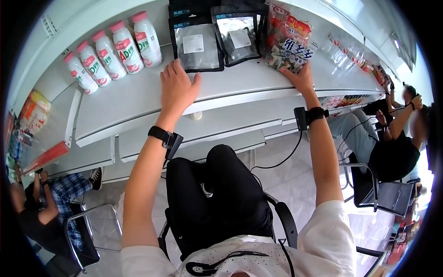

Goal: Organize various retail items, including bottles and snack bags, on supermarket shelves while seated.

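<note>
On a white metal shelf (235, 81), my left hand (178, 86) rests with its fingers apart, just left of a black-edged clear pouch (199, 48). A second such pouch (238, 39) leans beside it. My right hand (301, 78) grips the lower edge of a printed plastic food packet (290, 48), thumb in front. Red packets (277, 20) stand behind that one. Left of my left hand, several white plastic bottles with pink caps (121, 46) stand in a slanting row. Each wrist wears a black strap with a small device.
Clear plastic packaging (337, 52) lies right on the shelf. Lower shelves (221, 128) run beneath, one holding a small pale round item (196, 115). A seated person (391, 149) is at the right, another (45, 204) at the left. A black cable (283, 161) hangs from my right wrist.
</note>
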### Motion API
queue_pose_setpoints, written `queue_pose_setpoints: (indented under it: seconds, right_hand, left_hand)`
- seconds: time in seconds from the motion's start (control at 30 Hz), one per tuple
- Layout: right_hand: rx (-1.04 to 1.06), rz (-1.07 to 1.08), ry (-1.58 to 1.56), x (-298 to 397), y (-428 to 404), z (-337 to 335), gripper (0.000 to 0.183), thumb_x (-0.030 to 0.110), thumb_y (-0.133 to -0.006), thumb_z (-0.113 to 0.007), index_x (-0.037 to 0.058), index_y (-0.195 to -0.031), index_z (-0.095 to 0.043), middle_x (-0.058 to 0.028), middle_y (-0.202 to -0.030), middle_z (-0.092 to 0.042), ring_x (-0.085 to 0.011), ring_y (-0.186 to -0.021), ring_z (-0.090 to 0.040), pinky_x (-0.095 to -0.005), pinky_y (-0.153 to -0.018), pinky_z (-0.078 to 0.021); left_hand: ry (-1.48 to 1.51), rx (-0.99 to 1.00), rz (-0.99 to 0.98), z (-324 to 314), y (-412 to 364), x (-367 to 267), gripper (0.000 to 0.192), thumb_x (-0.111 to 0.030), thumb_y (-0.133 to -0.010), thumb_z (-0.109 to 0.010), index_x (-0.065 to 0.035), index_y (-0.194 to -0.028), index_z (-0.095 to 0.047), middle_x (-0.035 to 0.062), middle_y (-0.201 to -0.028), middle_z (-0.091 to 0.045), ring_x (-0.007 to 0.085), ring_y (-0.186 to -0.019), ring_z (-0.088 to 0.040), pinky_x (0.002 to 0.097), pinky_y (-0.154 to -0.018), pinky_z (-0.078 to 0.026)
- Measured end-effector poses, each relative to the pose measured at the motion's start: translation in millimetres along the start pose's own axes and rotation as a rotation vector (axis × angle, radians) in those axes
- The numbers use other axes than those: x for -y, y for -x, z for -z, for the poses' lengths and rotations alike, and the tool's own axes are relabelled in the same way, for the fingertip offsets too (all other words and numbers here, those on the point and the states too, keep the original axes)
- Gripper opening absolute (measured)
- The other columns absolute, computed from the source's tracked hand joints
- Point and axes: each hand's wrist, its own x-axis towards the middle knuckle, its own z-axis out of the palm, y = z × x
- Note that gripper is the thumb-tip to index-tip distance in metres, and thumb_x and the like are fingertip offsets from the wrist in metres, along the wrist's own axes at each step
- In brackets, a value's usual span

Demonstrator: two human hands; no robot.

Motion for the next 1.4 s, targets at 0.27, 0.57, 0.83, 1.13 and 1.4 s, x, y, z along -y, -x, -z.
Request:
queue_pose_setpoints:
  seconds: [0.27,0.57,0.83,1.13,1.4]
  right_hand:
    - [-0.097,-0.108,-0.059,-6.7,13.6,26.7,0.085,0.035,-0.072,-0.088,-0.0099,-0.129,-0.045,-0.0224,-0.13,-0.045,-0.0225,-0.092,-0.058,-0.0289,-0.078,-0.0508]
    - [-0.182,0.691,-0.17,255.1,50.2,99.1,0.027,0.0,-0.078,-0.073,0.0029,-0.099,-0.056,-0.006,-0.085,-0.052,-0.01,-0.06,-0.045,-0.0256,-0.054,-0.0378]
    - [0.003,0.565,-0.418,405.1,-98.8,77.6,0.045,0.024,-0.088,-0.071,-0.0015,-0.121,-0.055,-0.0086,-0.109,-0.06,-0.0122,-0.088,-0.056,-0.0264,-0.071,-0.0452]
    - [0.384,0.092,-0.289,458.3,-224.3,-22.8,0.062,0.028,-0.085,-0.075,0.0047,-0.137,-0.051,-0.0079,-0.093,-0.066,-0.0202,-0.089,-0.069,-0.0294,-0.069,-0.0512]
    - [0.543,0.268,-0.441,409.4,-286.3,-62.5,0.04,0.023,-0.087,-0.072,0.0051,-0.12,-0.059,-0.0056,-0.074,-0.065,-0.0109,-0.063,-0.063,-0.0237,-0.048,-0.0475]
  left_hand:
    - [-0.024,-0.113,0.0,-0.2,-1.6,-3.1,0.066,-0.035,-0.085,-0.065,0.0102,-0.128,-0.043,0.0263,-0.122,-0.053,0.04,-0.117,-0.049,0.0508,-0.105,-0.035]
    - [-0.053,-0.2,-0.048,-4.6,6.6,-0.7,0.068,-0.037,-0.083,-0.065,0.0099,-0.127,-0.043,0.0242,-0.119,-0.053,0.0385,-0.114,-0.049,0.0531,-0.104,-0.035]
    - [-0.008,-0.158,-0.018,-4.4,0.3,3.9,0.071,-0.04,-0.081,-0.067,0.0107,-0.127,-0.045,0.0237,-0.119,-0.053,0.0377,-0.114,-0.048,0.0531,-0.104,-0.035]
    - [0.014,-0.122,0.054,-0.2,7.8,4.2,0.076,-0.04,-0.083,-0.065,0.0137,-0.131,-0.041,0.0269,-0.128,-0.049,0.0412,-0.121,-0.045,0.0546,-0.108,-0.032]
    - [0.063,-0.138,0.036,3.0,4.5,5.2,0.074,-0.04,-0.083,-0.065,0.0132,-0.13,-0.042,0.0263,-0.127,-0.049,0.0405,-0.121,-0.045,0.054,-0.108,-0.032]
